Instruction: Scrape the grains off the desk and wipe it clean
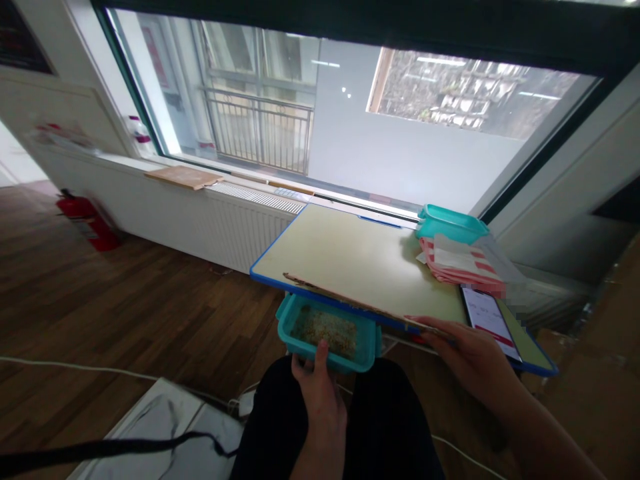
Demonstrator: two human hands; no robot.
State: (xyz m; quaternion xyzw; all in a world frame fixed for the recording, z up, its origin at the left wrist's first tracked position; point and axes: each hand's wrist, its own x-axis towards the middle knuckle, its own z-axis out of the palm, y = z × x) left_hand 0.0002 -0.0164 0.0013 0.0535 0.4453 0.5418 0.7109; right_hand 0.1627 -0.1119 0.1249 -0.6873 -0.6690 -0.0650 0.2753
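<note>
My left hand [319, 373] grips the near rim of a teal plastic container [369, 353], thumb over the edge. The container sits just below the table's front edge, above my lap, with brown crumb-like bits [327, 333] across its bottom. My right hand [460, 350] is closed on the right end of a long, thin brown strip [345, 296], perhaps wood or cardboard. This strip lies along the front edge of the pale yellow tabletop [360, 250] with blue edging. Dark, ragged material shows at its left end.
A phone [490, 321] lies near my right hand. Behind it are a folded red-and-white cloth [463, 263] and another teal container [453, 225]. A radiator [250, 223] runs below the window. A fire extinguisher [90, 220] stands on the floor at left; cables cross the floor.
</note>
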